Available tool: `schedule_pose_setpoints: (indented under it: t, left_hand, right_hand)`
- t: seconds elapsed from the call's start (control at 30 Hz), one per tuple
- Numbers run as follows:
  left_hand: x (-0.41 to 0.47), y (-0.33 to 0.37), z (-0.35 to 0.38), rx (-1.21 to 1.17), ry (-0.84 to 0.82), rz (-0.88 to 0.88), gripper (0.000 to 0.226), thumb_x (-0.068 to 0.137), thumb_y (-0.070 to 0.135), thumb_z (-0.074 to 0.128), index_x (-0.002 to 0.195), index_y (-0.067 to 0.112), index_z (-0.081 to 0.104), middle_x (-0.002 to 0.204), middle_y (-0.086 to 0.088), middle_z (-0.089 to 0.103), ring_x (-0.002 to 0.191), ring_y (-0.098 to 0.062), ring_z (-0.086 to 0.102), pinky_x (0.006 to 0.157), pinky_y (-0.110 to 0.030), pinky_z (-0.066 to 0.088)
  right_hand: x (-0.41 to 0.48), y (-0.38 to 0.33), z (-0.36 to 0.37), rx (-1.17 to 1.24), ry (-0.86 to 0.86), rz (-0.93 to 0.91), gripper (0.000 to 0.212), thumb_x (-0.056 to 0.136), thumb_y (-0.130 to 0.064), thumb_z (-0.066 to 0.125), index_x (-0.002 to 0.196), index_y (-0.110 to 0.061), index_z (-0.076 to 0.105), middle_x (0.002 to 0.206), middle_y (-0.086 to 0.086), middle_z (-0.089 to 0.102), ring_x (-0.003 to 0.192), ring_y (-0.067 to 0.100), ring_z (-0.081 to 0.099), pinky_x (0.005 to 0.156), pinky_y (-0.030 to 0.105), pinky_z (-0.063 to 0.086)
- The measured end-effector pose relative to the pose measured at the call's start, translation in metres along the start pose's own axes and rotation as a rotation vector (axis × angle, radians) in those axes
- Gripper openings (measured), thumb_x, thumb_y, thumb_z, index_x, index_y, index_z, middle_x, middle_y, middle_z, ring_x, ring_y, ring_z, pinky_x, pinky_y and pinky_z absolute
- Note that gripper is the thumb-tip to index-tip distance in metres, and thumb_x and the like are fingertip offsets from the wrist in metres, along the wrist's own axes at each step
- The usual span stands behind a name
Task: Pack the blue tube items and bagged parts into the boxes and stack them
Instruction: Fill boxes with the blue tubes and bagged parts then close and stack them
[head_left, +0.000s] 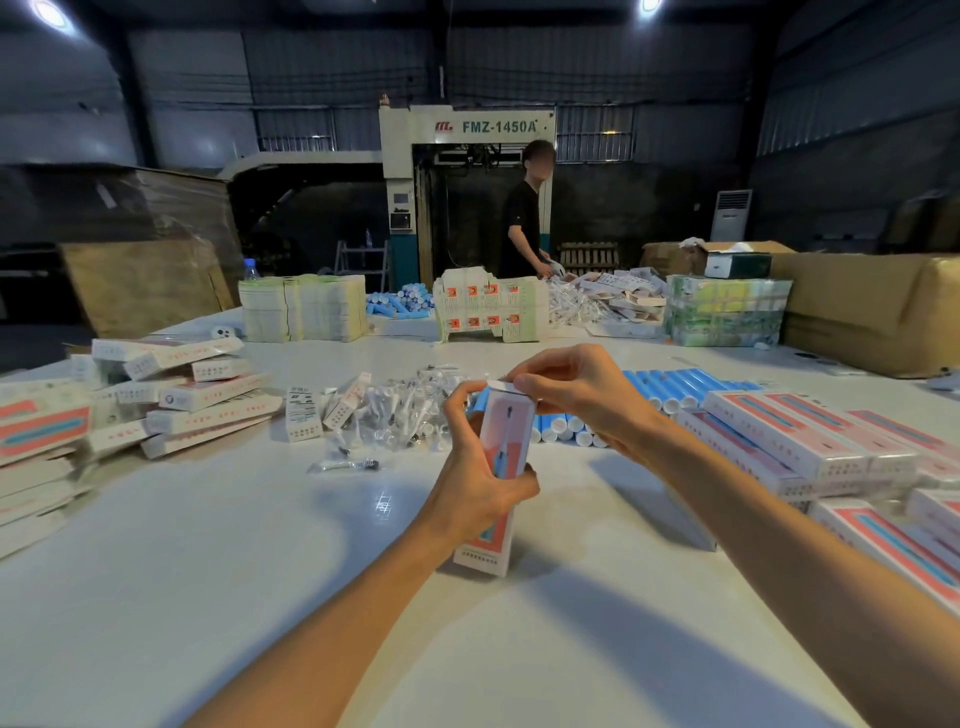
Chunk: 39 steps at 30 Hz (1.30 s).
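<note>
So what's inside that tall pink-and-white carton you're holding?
Mostly hidden. The left hand grips the pink-and-white cardboard carton, the right hand pinches its top flap; a sliver of blue shows there, possibly a tube.

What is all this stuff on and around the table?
held box: one, pink and white, upright at table centre
blue tubes: many, blue, right of centre
bagged parts: one pile, clear, behind the box
closed boxes: many, pink and white, stacked at right
loose boxes: one heap, white and pink, left
flat cartons: several stacks, pale, far edge
machine: one, cream, background
other person: one, black shirt, far side
table: one, white, underneath
left hand: one, grips held box
right hand: one, pinches its top flap
</note>
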<state>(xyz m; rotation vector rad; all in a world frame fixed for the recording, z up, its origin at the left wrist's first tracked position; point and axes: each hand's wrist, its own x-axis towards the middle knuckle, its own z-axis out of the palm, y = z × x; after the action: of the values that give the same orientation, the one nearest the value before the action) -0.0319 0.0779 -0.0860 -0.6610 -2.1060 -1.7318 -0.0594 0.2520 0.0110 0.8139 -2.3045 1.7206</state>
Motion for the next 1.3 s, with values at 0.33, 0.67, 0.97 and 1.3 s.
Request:
schedule_pose_setpoints:
  t: [0.33,0.67,0.97,1.3]
  left_hand:
    - [-0.001,0.0,-0.001,0.021,0.002,0.041,0.103,0.077,0.013,0.08,0.15,0.05,0.019,0.123,0.005,0.058,0.098,-0.015,0.072,0.074,-0.028,0.062]
    - [-0.002,0.006,0.001,0.144,0.057,0.088,0.094,0.078,0.016,0.082,0.14,0.05,0.021,0.111,0.037,0.059,0.088,-0.009,0.067,0.068,-0.033,0.064]
    - [-0.002,0.005,0.0,0.136,0.104,0.103,0.093,0.078,0.018,0.08,0.14,0.056,0.022,0.111,0.014,0.06,0.082,-0.008,0.069,0.059,-0.019,0.056]
    - [-0.001,0.004,0.001,0.113,0.121,0.088,0.102,0.077,0.01,0.088,0.133,0.063,0.022,0.118,0.016,0.058,0.093,0.001,0.071,0.065,-0.011,0.056]
  right_hand:
    - [0.003,-0.004,-0.004,-0.032,-0.029,0.044,0.01,0.096,-0.004,0.069,0.102,-0.003,0.078,0.101,0.008,0.08,0.098,0.027,0.076,0.088,0.042,0.064]
    - [0.006,-0.012,0.001,-0.227,-0.019,-0.012,0.015,0.091,-0.005,0.07,0.091,-0.015,0.081,0.091,-0.004,0.079,0.09,0.013,0.075,0.074,0.03,0.065]
    - [-0.004,0.0,0.01,-0.103,-0.025,-0.011,0.02,0.093,-0.01,0.067,0.101,-0.021,0.082,0.094,-0.007,0.08,0.096,0.007,0.074,0.085,0.026,0.062]
    - [-0.029,0.03,0.033,-0.059,0.226,-0.197,0.013,0.097,-0.018,0.073,0.109,-0.018,0.078,0.098,-0.01,0.079,0.094,0.007,0.075,0.075,0.016,0.054]
